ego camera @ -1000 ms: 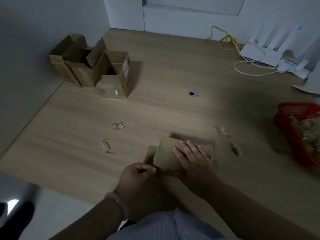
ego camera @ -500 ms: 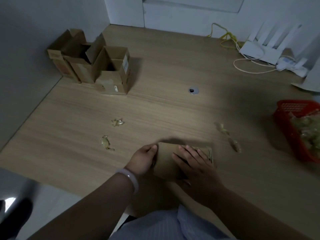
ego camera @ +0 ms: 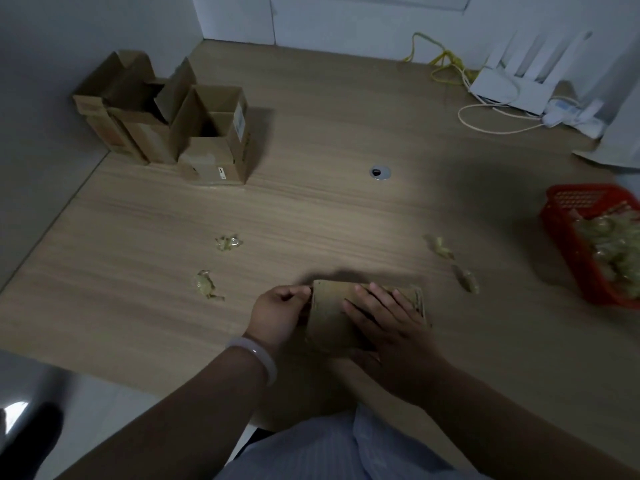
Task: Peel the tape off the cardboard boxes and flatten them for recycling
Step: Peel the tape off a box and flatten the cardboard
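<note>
Right hand (ego camera: 388,327) lies flat, fingers straight, pressing the box (ego camera: 329,320); left hand (ego camera: 277,313) pinches its left end, fingers curled; the box lies flat near the table's (ego camera: 311,216) near edge, lengthwise along it.

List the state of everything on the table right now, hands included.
Cardboard box: pressed low on the table, under both hands.
Left hand: grips the box's left edge.
Right hand: fingers straight, pressing on top of the box.
Open boxes: upright at far left, flaps up, not flattened.
Tape scraps: crumpled, loose on the table.
Red basket: at right edge, holding tape wads.
</note>
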### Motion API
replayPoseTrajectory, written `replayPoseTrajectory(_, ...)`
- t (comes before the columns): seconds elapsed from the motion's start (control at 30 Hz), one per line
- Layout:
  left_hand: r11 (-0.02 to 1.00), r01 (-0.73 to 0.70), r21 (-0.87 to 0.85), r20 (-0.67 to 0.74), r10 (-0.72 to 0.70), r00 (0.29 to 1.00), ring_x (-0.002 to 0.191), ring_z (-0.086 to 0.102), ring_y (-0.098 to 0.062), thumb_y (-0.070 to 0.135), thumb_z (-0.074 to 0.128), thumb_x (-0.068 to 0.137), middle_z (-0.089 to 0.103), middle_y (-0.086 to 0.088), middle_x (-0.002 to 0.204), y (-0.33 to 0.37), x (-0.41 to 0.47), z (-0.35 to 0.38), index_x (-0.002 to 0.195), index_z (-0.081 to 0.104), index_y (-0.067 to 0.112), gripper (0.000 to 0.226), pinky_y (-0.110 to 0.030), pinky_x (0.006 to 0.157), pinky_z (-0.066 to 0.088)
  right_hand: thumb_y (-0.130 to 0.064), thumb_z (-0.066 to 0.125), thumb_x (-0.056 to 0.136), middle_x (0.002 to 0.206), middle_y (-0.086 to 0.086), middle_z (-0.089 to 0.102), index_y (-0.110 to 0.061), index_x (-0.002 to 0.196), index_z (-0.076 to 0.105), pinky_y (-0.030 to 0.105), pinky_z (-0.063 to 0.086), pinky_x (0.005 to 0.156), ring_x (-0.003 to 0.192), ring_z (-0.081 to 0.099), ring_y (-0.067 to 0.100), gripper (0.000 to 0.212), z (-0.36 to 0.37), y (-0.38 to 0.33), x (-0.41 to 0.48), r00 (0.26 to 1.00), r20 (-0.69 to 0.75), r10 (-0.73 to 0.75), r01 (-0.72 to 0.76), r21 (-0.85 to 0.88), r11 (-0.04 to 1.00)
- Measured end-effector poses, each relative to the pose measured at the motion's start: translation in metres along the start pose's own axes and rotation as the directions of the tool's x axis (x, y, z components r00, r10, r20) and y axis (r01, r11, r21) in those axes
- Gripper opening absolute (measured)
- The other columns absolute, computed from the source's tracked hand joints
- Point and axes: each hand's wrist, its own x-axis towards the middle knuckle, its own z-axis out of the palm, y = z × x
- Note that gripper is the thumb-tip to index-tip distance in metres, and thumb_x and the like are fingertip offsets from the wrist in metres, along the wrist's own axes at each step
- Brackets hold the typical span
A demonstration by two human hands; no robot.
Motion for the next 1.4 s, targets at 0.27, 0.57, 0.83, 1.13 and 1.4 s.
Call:
replayPoseTrajectory(0.27,0.936,-0.09,0.342,0.06,0.073,0.996,0.079,0.061,-0.024,0.013,0.055,0.094,0.065,-0.012,0.085,0.01,0.015,0.005,0.093,0.065,0.006,0.012,-0.025,0.074,0.051,-0.058,0.042,0.09,0.15,0.004,0.041,-0.025,0.142,0.047,0.048,0.034,0.11,0.141,0.033,0.025,0.062,-0.003,-0.002,0.0,1.0,-0.016,0.009,-0.01,-0.007,1.0)
replayPoseTrajectory(0.57,0.804,-0.399,0.441,0.111,0.392,0.913,0.07,0.049,-0.013,-0.001,0.051,0.09,0.053,0.003,0.072,0.005,0.003,-0.005,0.077,0.05,0.016,0.022,-0.02,0.061,0.032,-0.061,0.043,0.089,0.153,0.001,0.036,-0.028,0.145,0.041,0.047,0.029,0.112,0.144,0.027,0.023,0.064,0.003,-0.001,-0.001,1.0,-0.01,-0.016,0.016,-0.018,1.0)
replayPoseTrajectory(0.83,0.488,-0.655,0.577,0.352,0.576,0.738,0.08,0.053,-0.03,-0.004,0.053,0.087,0.055,-0.012,0.08,0.012,-0.004,-0.011,0.08,0.055,0.005,0.012,-0.031,0.071,0.033,-0.062,0.041,0.09,0.153,0.001,0.035,-0.028,0.143,0.044,0.047,0.029,0.111,0.144,0.028,0.022,0.063,0.003,0.0,-0.001,1.0,-0.023,-0.014,0.014,-0.005,1.0)
replayPoseTrajectory(1.13,0.684,-0.603,0.41,0.281,0.534,0.798,0.085,0.051,-0.008,0.02,0.054,0.091,0.054,-0.001,0.088,-0.01,-0.019,-0.03,0.075,0.053,0.024,0.017,-0.011,0.079,0.038,-0.064,0.034,0.091,0.153,0.001,0.036,-0.028,0.144,0.042,0.045,0.026,0.112,0.144,0.027,0.022,0.064,-0.002,-0.001,0.0,0.999,0.033,-0.001,0.0,0.02,1.0)
replayPoseTrajectory(1.4,0.986,0.169,0.007,0.107,-0.169,0.98,0.079,0.064,-0.032,0.008,0.06,0.091,0.066,-0.02,0.09,-0.004,-0.02,-0.013,0.093,0.061,0.004,0.005,-0.038,0.068,0.054,-0.064,0.039,0.09,0.153,0.001,0.037,-0.028,0.144,0.042,0.047,0.031,0.112,0.143,0.028,0.023,0.066,-0.005,-0.002,0.002,0.998,0.064,-0.004,0.003,0.013,1.0)
